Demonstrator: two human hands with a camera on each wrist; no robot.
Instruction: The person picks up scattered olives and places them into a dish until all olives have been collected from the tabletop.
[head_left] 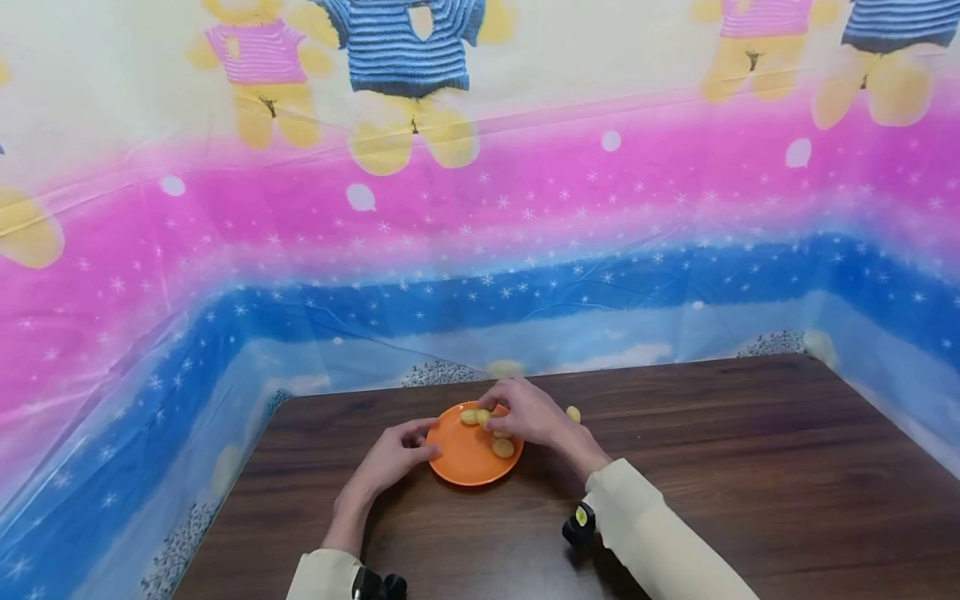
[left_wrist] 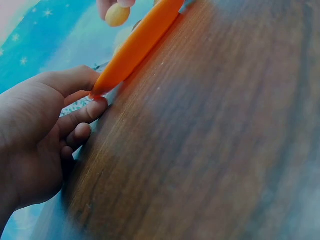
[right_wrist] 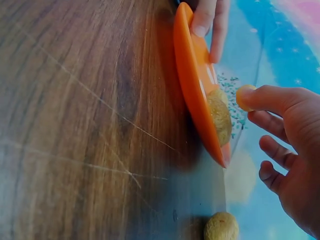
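An orange plate (head_left: pixel 459 467) lies on the wooden table with several small yellow potatoes (head_left: pixel 502 448) toward its right and far side. My left hand (head_left: pixel 393 457) pinches its left rim, thumb on the upper side, a fingertip (left_wrist: pixel 100 105) by the underside. Above the plate, my right hand (head_left: pixel 521 412) pinches another small potato (right_wrist: pixel 245 97) between thumb and index finger; its other fingers are loosely curled. That held potato (left_wrist: pixel 117 15) also shows in the left wrist view. Part of the plate's far right is hidden behind my right hand.
One loose potato (head_left: pixel 573 414) sits on the table beyond my right wrist, right of the plate. The dark wooden table (head_left: pixel 712 467) meets a printed cloth backdrop (head_left: pixel 525 308) along its far and left edges. Each wrist carries a small black camera (head_left: pixel 579 525).
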